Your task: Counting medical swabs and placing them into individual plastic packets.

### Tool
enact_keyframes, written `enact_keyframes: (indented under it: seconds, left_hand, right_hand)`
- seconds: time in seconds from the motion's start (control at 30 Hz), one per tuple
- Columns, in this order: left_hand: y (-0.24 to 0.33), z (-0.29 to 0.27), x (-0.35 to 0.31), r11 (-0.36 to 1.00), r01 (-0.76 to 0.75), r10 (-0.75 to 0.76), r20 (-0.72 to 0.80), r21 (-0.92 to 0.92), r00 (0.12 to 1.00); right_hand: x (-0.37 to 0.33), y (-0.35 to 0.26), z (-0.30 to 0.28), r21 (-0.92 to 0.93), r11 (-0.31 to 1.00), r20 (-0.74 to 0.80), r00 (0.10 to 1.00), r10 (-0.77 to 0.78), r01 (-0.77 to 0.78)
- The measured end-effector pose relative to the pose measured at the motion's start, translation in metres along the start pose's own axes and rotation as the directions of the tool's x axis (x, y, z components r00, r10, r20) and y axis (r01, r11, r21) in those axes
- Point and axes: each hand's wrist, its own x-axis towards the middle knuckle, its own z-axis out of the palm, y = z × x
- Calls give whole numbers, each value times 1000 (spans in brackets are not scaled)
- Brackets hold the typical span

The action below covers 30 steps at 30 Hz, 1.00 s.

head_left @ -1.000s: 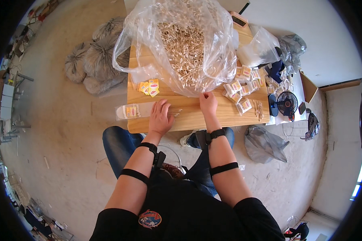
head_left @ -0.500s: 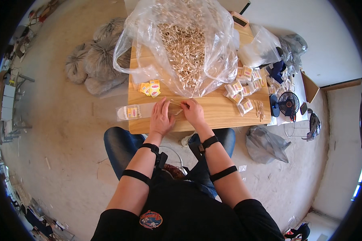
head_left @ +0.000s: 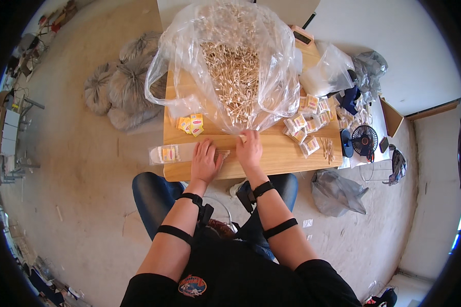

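Note:
My left hand (head_left: 206, 159) lies on the wooden table with its fingers stretched out, beside and partly over a small row of cotton swabs (head_left: 222, 154). My right hand (head_left: 249, 149) is at the near mouth of a big clear plastic bag (head_left: 279, 84). Its fingers are pinched together there, and what they hold is hidden. Inside the bag is a large heap of loose cotton swabs (head_left: 233, 74) with wooden sticks. Left of my left hand lies a filled packet of cotton swabs (head_left: 168, 153), next to a pale flat strip (head_left: 186, 152) that reaches under the hand.
Yellow-and-white cards (head_left: 191, 124) lie at the table's left. Several filled swab packets (head_left: 305, 123) are piled at the right, near loose swabs (head_left: 328, 149). A small black fan (head_left: 364, 137) stands beyond. Grey bags (head_left: 130, 84) sit on the floor at left, another bag (head_left: 338, 192) at right.
My right hand has moved up and away from the swab row to the bag's mouth. My left hand has stayed by the row. The view has shifted slightly.

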Motion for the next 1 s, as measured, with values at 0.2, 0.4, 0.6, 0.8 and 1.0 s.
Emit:
enact_keyframes:
  seconds: [0.2,0.4,0.6,0.8,1.0]
  left_hand:
    - [3,2,-1,999,-23,22,-29,-39,999]
    - [1,4,-2,998,-15,12,-52,-69,999]
    - [-1,3,-2,996,7,-14,-75,-90,997]
    - [0,3,-1,997,25,-31,-84,-79,996]
    - [-1,4,-2,999,35,-35,-44,-9,998]
  right_hand:
    - [37,19,1,-310,939,-42,988,146,-151]
    - [28,44,-8,-36,956,94,951,293,-291]
    - [-9,21,-8,134,991,207,978,-14,-14]
    - [-3,0,3,135,986,361,922,-137,94]
    - [-4,-1,7,155,963,346,901,-261,219]
